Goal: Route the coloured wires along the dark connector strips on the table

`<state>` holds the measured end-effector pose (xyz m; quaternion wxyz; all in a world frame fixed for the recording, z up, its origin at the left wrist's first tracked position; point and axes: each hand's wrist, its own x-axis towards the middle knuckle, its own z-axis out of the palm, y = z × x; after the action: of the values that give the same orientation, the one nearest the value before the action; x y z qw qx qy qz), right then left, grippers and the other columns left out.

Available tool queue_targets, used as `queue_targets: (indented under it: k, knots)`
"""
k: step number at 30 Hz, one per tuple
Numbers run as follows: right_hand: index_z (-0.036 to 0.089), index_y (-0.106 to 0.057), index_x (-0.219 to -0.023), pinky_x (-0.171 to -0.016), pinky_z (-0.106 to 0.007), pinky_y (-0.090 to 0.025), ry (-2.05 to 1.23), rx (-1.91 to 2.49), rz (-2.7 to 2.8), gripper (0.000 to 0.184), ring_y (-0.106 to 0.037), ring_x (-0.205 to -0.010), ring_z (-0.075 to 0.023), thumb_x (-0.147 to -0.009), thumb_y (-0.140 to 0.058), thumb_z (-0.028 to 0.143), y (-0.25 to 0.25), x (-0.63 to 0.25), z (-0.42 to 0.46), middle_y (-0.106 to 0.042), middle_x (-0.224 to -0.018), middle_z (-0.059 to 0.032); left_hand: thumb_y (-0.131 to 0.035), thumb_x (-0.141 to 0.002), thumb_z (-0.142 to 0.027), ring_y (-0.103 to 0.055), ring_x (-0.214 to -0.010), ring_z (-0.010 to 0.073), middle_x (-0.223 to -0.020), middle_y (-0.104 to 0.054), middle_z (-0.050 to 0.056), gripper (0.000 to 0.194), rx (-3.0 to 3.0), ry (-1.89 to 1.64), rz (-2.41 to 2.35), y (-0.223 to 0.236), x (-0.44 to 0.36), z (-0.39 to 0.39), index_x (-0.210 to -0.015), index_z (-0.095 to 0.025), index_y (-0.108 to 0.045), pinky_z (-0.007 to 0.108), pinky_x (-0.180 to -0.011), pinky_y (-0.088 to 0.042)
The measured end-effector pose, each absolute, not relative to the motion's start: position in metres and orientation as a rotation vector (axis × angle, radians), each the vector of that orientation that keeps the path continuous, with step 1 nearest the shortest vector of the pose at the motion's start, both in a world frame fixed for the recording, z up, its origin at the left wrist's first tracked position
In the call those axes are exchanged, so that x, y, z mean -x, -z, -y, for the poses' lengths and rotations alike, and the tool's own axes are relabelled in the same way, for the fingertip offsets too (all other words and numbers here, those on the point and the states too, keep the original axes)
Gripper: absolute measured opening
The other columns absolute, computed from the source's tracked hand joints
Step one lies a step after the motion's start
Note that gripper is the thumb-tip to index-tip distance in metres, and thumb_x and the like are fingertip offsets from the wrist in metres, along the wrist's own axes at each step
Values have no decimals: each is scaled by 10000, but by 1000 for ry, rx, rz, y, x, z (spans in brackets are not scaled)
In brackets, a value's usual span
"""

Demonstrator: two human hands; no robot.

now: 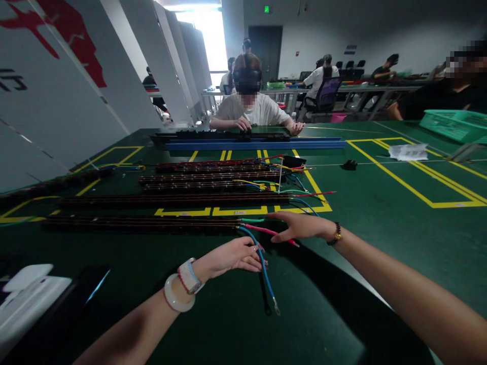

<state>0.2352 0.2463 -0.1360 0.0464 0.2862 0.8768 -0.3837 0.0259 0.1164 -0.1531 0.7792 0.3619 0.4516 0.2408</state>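
Note:
In front of me a long black busway-like strip (144,224) lies crosswise. From its right end come a green wire (253,220), a red wire (262,230) and a blue wire (267,276) with a metal ring lug. My left hand (234,256) has its thumb and index finger closed on the blue wire, which bends down past the fingertips to the table. My right hand (304,225) reaches over the red wire with thumb and fingers apart. Its fingertips are by the green wire, its thumb beside the red one; contact is unclear.
Further strips (175,201) with coloured wires lie behind, on yellow-taped outlines. Blue rails (254,145) lie before a seated co-worker (247,109). A green basket (454,126) and a plastic bag (408,152) are at the right; a white object (38,289) is at the lower left.

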Motion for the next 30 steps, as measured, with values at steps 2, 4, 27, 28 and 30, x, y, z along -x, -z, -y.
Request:
queue_targets:
  k: [2,4,27,28,30]
  knots:
    - [143,-386,-1394,-1039,-370,-353,1322,-837,-2640,790,-424,-1240,-253,-741,-661,492,142,-239,-253,-405,-1381,-120,-562,-819,-341,-620,-978,199,-1124,-579,185,406,-798,-516,-980,151,-26,-116,-1107,-89,-425,412,-971,-440]
    - [150,-428,-1362,-1008,-338,-378,1448,-812,-2601,747,-455,-1207,-234,-731,-683,457,149,-242,-260,-440,-1354,-110,-556,-823,-345,-618,-983,200,-1127,-577,187,415,-801,-509,-989,149,-26,-116,-1118,-86,-422,418,-977,-437]
    - [102,-504,-866,-504,-169,-318,1714,-672,-2358,458,-433,-601,-54,-621,-785,369,163,-227,-262,-504,-723,30,-442,-890,-381,-613,-1001,226,-1211,-523,205,486,-635,-602,-830,162,-20,-118,-1292,-126,-347,466,-1014,-389]
    - [108,-476,-852,-517,-168,-340,1798,-696,-2313,461,-453,-611,-56,-627,-783,367,163,-226,-257,-510,-730,28,-449,-888,-373,-612,-1003,225,-1234,-508,206,484,-623,-614,-829,161,-21,-118,-1291,-123,-351,460,-1016,-389]
    - [128,-415,-893,-588,-191,-424,2030,-744,-2108,489,-535,-671,-84,-664,-759,390,162,-224,-247,-552,-796,0,-479,-878,-334,-595,-1044,224,-1267,-486,200,479,-623,-653,-832,159,-25,-117,-1290,-123,-355,441,-1033,-381]
